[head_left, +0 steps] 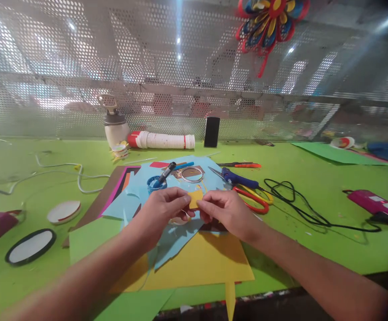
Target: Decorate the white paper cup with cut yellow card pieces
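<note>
Between my two hands is a small piece of yellow paper (195, 199), pinched from both sides. My left hand (167, 209) grips its left edge with thumb and fingers. On the other side my right hand (225, 210) has thumb and fingertips closed on the right edge. Below them lie light blue paper (173, 245) and a yellow sheet (214, 263). Just beyond the hands stands a blue holder (156, 183) with a black marker (166, 174) leaning in it. A thin ring (191, 174) rests behind the paper piece.
Scissors with red and yellow handles (252, 200) and a blue-handled tool (240, 178) lie to the right. Farther right is a magenta tool (377, 206) with a black cord (314, 218). White discs (63, 211) sit left. Stacked cups (163, 140), a bottle (115, 127) and a phone (211, 132) stand behind.
</note>
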Demonstrator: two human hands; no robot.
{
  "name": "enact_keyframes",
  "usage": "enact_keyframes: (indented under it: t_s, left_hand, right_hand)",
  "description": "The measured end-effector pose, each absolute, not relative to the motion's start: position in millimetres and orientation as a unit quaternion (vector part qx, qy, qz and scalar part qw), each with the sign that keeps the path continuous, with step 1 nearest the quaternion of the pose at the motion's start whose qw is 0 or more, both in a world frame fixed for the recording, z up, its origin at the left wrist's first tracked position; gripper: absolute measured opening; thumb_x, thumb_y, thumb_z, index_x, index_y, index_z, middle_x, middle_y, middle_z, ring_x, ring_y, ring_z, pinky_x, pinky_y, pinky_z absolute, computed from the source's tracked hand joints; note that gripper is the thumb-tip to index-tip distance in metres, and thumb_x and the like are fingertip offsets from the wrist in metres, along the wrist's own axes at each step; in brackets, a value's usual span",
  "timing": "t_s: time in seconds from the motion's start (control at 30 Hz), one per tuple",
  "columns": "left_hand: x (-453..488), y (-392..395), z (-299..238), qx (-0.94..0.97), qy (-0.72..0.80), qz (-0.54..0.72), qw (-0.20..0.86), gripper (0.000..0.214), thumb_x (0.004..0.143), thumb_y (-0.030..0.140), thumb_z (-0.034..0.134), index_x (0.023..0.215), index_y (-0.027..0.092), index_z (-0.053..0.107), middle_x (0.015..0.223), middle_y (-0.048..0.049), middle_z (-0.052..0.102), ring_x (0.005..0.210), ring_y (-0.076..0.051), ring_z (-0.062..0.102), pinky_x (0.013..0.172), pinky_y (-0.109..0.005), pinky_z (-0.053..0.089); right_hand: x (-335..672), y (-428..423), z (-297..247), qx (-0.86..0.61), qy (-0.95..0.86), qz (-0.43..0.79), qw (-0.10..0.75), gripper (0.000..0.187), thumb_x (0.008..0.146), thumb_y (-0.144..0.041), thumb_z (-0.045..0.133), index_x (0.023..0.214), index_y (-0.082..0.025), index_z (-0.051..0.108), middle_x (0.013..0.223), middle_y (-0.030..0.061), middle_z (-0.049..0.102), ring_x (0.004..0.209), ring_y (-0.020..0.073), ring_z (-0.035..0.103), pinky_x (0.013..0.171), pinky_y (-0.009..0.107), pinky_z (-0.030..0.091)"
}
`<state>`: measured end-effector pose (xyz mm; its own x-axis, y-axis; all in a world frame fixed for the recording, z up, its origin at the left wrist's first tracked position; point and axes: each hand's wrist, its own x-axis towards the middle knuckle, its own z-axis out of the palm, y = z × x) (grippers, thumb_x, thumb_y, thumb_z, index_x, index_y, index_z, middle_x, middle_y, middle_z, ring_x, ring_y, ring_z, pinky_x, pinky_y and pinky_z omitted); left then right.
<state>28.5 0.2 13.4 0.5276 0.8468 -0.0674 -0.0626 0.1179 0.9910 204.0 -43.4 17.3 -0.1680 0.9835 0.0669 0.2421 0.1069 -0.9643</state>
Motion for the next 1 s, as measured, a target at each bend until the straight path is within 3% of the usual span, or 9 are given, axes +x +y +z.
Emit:
enact_keyframes:
  t_s: [0.33, 0.47, 0.7, 0.83, 1.0]
  left_hand:
    - [25, 0, 25, 0.565, 0.310, 0.363, 0.673, 0.019, 0.084, 0.032, 0.058, 0.081, 0.015, 0.065, 0.080, -0.0033, 0.058, 0.077, -0.015, 0.054, 0.068, -0.027, 0.042]
    - [24, -1, 23, 0.589, 0.325, 0.327, 0.664, 0.026, 0.084, 0.039, 0.057, 0.075, 0.014, 0.063, 0.071, -0.0026, 0.058, 0.068, -0.014, 0.051, 0.064, -0.028, 0.040]
    - [26, -2, 21, 0.612, 0.335, 0.304, 0.649, 0.017, 0.078, 0.028, 0.061, 0.067, 0.016, 0.057, 0.063, -0.0011, 0.059, 0.059, -0.011, 0.048, 0.061, -0.027, 0.037]
    - [25, -5, 25, 0.626, 0.324, 0.270, 0.655, 0.013, 0.078, 0.026, 0.060, 0.070, 0.016, 0.058, 0.063, -0.0023, 0.062, 0.058, -0.013, 0.051, 0.060, -0.028, 0.040]
    - [27, -6, 26, 0.651, 0.335, 0.250, 0.634, 0.011, 0.077, 0.025, 0.060, 0.071, 0.016, 0.058, 0.061, -0.0012, 0.062, 0.058, -0.012, 0.052, 0.060, -0.027, 0.041]
  right_hand:
    - [207, -45, 19, -0.486, -0.587, 0.494, 0.419, 0.033, 0.082, -0.043, 0.061, 0.066, -0.015, 0.056, 0.060, -0.0009, 0.057, 0.053, 0.0076, 0.048, 0.049, 0.020, 0.039]
    - [209, -46, 20, -0.489, -0.592, 0.501, 0.400, 0.030, 0.083, -0.041, 0.060, 0.068, -0.015, 0.056, 0.059, -0.0007, 0.058, 0.052, 0.0081, 0.049, 0.048, 0.020, 0.037]
    - [212, -44, 21, -0.482, -0.620, 0.464, 0.409, 0.033, 0.087, -0.037, 0.054, 0.064, -0.015, 0.060, 0.061, 0.0004, 0.059, 0.058, 0.0108, 0.053, 0.058, 0.024, 0.043]
    - [213, -43, 24, -0.483, -0.614, 0.433, 0.449, 0.029, 0.087, -0.039, 0.055, 0.072, -0.016, 0.063, 0.066, 0.0004, 0.060, 0.062, 0.0114, 0.054, 0.062, 0.025, 0.045]
    - [208, -46, 29, -0.522, -0.596, 0.444, 0.419, 0.021, 0.079, -0.035, 0.063, 0.070, -0.016, 0.061, 0.059, -0.0023, 0.056, 0.052, 0.0103, 0.053, 0.049, 0.022, 0.044]
